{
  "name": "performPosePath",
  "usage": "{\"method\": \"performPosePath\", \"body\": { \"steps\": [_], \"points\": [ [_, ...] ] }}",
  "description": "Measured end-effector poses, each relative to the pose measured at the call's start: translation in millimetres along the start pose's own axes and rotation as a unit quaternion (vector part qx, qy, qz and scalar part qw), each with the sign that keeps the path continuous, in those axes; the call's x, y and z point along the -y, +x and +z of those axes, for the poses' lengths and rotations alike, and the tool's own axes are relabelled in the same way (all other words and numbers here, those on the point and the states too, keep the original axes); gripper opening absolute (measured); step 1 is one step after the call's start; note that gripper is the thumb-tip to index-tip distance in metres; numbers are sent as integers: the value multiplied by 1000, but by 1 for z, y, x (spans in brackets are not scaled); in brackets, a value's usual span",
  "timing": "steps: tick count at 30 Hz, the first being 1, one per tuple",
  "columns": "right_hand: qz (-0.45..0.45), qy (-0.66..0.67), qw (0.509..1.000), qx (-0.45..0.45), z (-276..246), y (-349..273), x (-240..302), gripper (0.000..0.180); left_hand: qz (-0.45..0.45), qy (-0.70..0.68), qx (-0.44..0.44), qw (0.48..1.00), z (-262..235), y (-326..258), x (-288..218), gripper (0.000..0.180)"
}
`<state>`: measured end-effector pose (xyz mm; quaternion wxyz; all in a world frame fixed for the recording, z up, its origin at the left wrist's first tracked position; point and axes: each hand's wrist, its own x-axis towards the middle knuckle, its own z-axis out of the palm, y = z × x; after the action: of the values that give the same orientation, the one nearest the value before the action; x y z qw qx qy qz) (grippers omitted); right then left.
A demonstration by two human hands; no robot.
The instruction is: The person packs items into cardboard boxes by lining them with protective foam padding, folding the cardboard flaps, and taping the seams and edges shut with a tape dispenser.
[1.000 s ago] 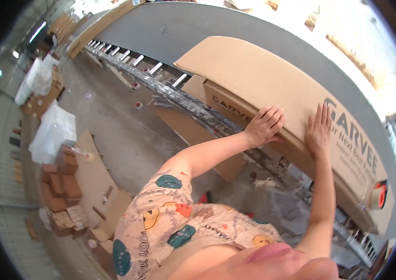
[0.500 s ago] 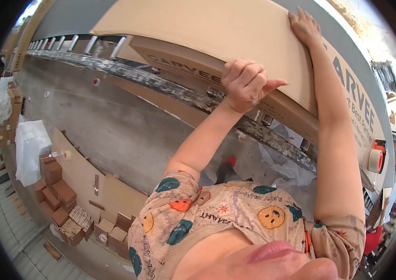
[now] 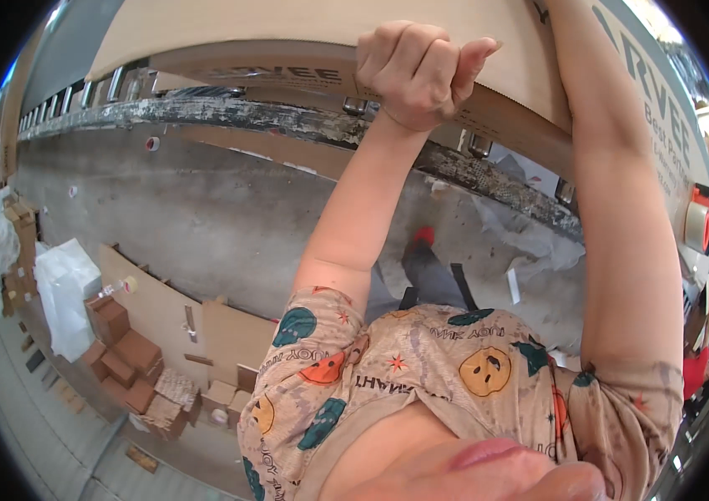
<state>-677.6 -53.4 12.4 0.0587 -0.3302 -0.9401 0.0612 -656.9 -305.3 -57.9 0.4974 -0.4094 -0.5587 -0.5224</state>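
A large cardboard carton [image 3: 287, 71] lies on its side in front of me, with a broad tan cardboard panel [image 3: 287, 21] over its top. My left hand [image 3: 417, 75] is closed in a fist at the panel's near edge, its thumb sticking out to the right. The curled fingers hide whatever they may hold. My right forearm [image 3: 613, 92] stretches forward over the panel's right part, beside a printed cardboard face [image 3: 667, 125]. The right hand itself is beyond the top of the picture.
A worn metal conveyor rail [image 3: 204, 110] with rollers [image 3: 116, 83] runs under the carton. At the right is a red tape dispenser [image 3: 699, 224]. Small brown boxes [image 3: 133, 355], plastic wrap [image 3: 70, 292] and flat cardboard [image 3: 154, 309] are on the floor at left.
My left fist has moved up and slightly left in the picture. The right hand has gone out past the top edge. The carton and rail appear higher as the view shifted.
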Motion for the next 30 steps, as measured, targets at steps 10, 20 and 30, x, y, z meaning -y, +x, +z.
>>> {"method": "performPosePath", "body": {
  "steps": [10,20,30],
  "points": [
    [34,57,997,28,23,24,37,46,43,-44,160,985,-33,13,25,37],
    [16,55,998,7,-3,-10,50,39,197,-65,500,841,-19,46,2,86],
    [-173,-125,960,-180,4,-181,-51,53,216,-55,474,852,-29,50,21,78]
  ]
}}
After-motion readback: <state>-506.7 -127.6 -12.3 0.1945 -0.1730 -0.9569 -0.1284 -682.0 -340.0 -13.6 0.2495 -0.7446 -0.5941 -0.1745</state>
